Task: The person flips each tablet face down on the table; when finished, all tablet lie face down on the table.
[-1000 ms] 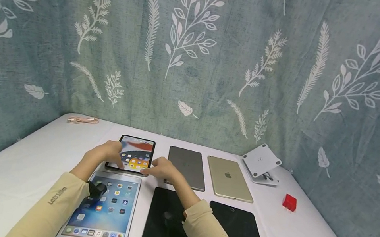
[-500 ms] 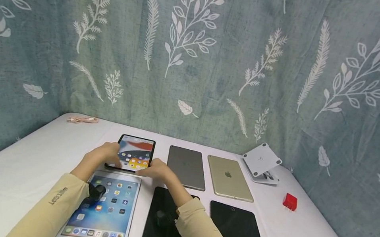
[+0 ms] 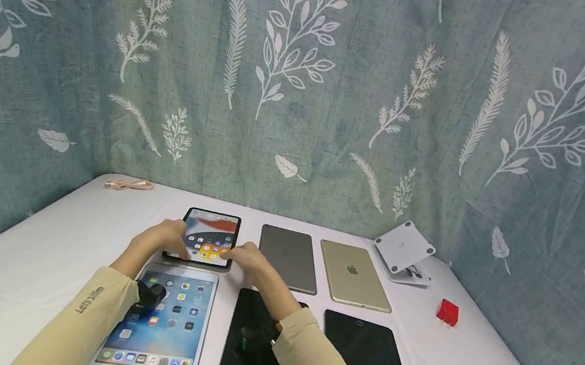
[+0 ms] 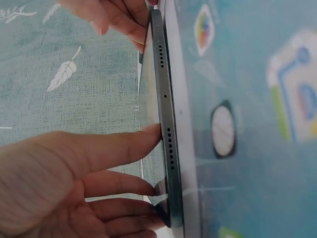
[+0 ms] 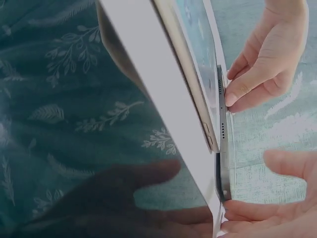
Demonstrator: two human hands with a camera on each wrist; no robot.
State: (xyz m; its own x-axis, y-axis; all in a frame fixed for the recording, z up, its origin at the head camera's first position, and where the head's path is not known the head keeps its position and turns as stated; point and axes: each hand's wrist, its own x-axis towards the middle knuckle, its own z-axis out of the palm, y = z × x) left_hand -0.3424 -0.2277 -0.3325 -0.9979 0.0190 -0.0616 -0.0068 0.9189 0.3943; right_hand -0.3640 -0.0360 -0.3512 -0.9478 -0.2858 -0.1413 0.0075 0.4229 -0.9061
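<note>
Where the white tabletop [image 3: 23, 289] meets the leaf-patterned curtain [image 3: 328, 76], a coiled pinkish cable [image 3: 128, 185] lies at the far left. Next comes the left hand [image 3: 165, 238], pinching the near left corner of a dark-framed tablet [image 3: 211, 235], thumb on the screen side and fingers at its edge. That tablet lies at the back, lit with app icons, between both hands; just in front of it is a white-framed tablet [image 3: 180, 316], also lit. At the dark-framed tablet's near right corner, the right hand [image 3: 250, 259] has its thumb spread wide from the fingers, which touch the side edge. Further right, a grey tablet [image 3: 289, 259] and a gold tablet [image 3: 352, 280] lie face down, with two black-screened tablets [image 3: 367, 352] in front, then a silver stand [image 3: 401, 249] and a red plug [image 3: 447, 313].
</note>
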